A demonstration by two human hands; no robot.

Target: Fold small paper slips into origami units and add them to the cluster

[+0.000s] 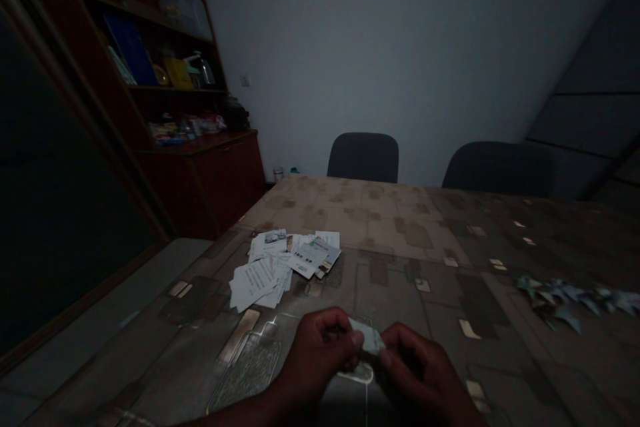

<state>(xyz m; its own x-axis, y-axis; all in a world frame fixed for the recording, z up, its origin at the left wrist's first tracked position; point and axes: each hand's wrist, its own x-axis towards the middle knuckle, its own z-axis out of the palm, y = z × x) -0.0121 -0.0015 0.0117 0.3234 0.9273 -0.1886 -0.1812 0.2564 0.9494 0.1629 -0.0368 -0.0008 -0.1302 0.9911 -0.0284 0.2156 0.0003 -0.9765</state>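
Observation:
Between my two hands is a small pale piece of folded paper (369, 337), held just above the near part of the table. My left hand (323, 350) pinches its left end between thumb and fingers. At the other end, the thumb and fingertips of my right hand (423, 367) grip the paper's lower right corner. Beyond my left hand lies a loose spread of printed white cards (254, 283), with more cards (307, 257) overlapping behind. The dim light hides the finer folds of the paper.
A patterned cloth covers the table (400, 220). Several folded paper shapes (570, 297) lie in a row at the right. Two dark chairs (363, 157) stand at the far edge. A reddish cabinet (225, 173) with loaded shelves is at the left.

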